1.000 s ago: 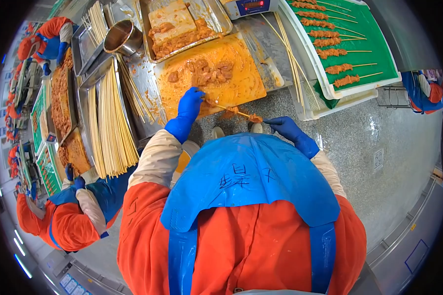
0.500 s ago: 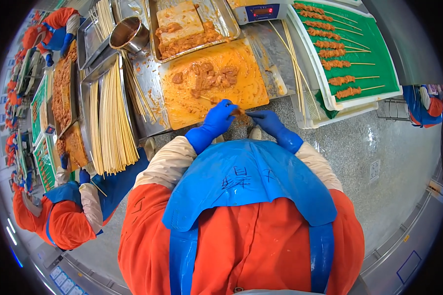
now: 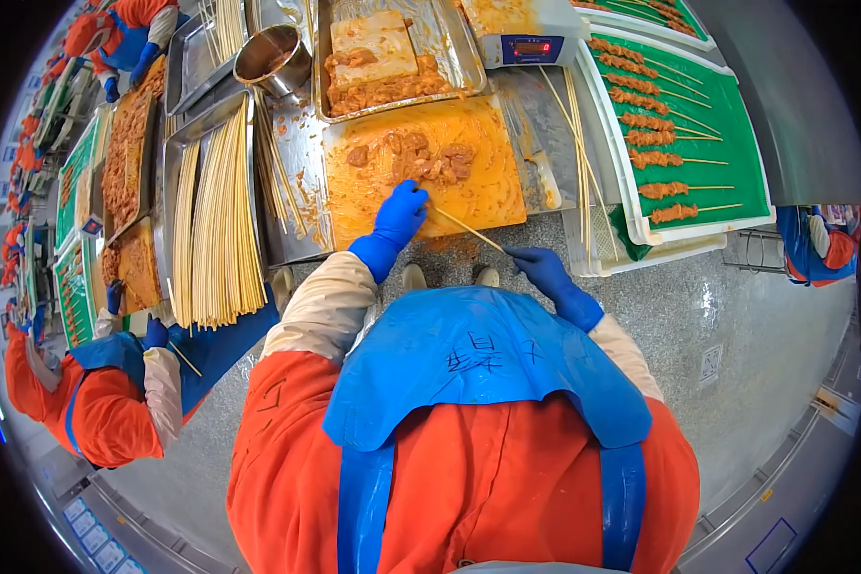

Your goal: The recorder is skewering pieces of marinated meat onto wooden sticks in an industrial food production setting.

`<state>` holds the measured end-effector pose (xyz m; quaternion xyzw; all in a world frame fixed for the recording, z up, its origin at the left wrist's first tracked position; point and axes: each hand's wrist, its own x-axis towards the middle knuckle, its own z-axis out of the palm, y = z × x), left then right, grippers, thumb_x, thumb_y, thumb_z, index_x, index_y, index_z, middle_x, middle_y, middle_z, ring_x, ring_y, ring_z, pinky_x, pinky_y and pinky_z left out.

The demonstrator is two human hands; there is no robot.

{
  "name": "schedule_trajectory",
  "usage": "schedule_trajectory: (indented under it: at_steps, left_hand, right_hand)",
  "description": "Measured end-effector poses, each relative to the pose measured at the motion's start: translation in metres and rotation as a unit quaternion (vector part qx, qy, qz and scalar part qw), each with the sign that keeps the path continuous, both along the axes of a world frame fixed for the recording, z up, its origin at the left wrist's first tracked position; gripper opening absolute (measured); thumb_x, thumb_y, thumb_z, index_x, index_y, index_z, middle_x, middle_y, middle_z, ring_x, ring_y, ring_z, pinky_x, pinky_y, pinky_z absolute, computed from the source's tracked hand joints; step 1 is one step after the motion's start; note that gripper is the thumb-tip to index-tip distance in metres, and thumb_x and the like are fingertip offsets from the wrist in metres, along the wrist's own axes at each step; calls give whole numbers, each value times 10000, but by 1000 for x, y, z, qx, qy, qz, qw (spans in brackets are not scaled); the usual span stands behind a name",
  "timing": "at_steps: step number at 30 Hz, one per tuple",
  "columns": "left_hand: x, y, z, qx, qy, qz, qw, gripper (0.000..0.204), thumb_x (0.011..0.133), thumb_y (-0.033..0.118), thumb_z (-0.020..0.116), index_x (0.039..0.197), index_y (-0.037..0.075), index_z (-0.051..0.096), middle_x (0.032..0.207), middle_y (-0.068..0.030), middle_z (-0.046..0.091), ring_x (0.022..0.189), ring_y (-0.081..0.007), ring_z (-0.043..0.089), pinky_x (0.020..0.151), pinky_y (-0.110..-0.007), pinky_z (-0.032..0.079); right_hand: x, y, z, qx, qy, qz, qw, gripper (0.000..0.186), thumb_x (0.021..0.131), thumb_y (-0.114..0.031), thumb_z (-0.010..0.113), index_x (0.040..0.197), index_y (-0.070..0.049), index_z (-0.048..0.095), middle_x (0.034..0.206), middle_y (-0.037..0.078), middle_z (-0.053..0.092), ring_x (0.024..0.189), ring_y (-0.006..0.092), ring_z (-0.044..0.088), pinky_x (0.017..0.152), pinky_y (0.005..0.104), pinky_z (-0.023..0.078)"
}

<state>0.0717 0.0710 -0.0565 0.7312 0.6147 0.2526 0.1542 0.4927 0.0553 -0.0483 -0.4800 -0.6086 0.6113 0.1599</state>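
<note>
My right hand (image 3: 551,284), in a dark blue glove, is closed around the lower end of a bamboo skewer (image 3: 469,229). The skewer slants up and left toward my left hand (image 3: 398,226). My left hand, also gloved in blue, has its fingers pinched together over the near part of an orange-smeared cutting board (image 3: 359,206); what they hold at the skewer's far end is hidden. Just beyond those fingers, chunks of marinated meat (image 3: 450,163) lie on the board. Behind the board, a steel tray (image 3: 454,38) holds more meat and a pale slab (image 3: 371,48).
At right, meat skewers (image 3: 652,137) lie on a green-lined white tray (image 3: 655,237). A digital scale (image 3: 531,48) stands behind. Leftward are a steel pot (image 3: 274,59) and a tray of bare bamboo sticks (image 3: 218,225). A co-worker in orange (image 3: 115,402) works at far left.
My hands have moved apart: the left has shifted left over the board, the right slightly right and down. The bamboo skewer now shows between them. The view has shifted slightly.
</note>
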Motion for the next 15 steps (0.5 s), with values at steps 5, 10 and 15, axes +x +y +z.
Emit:
schedule_trajectory:
  at_steps: [5, 10, 15]
  left_hand:
    - [-19, -3, 5, -21, -44, 19, 999, 298, 960, 102, 749, 1253, 144, 783, 1368, -167, 678, 1237, -455, 701, 999, -532, 618]
    - [-33, -13, 33, -94, -210, 63, 971, 360, 997, 62, 835, 1350, 132, 825, 1392, -129, 709, 1204, -315, 760, 1010, -396, 629]
    - [-42, -16, 60, 10, -253, 91, 963, 305, 1001, 38, 843, 1297, 114, 854, 1301, -88, 732, 1101, -213, 740, 916, -312, 594]
  right_hand:
    - [79, -22, 57, -128, -20, -70, 989, 386, 1123, -98, 713, 1498, -81, 802, 973, 45, 815, 712, 77, 630, 648, 256, 512]
    - [55, -23, 86, -71, 54, -86, 992, 394, 1136, -72, 702, 1522, -70, 780, 982, 48, 811, 664, 56, 563, 595, 236, 453]
    - [29, -18, 96, -59, 87, -76, 992, 420, 1117, -76, 729, 1525, -148, 796, 1030, 22, 818, 692, 40, 560, 624, 219, 467]
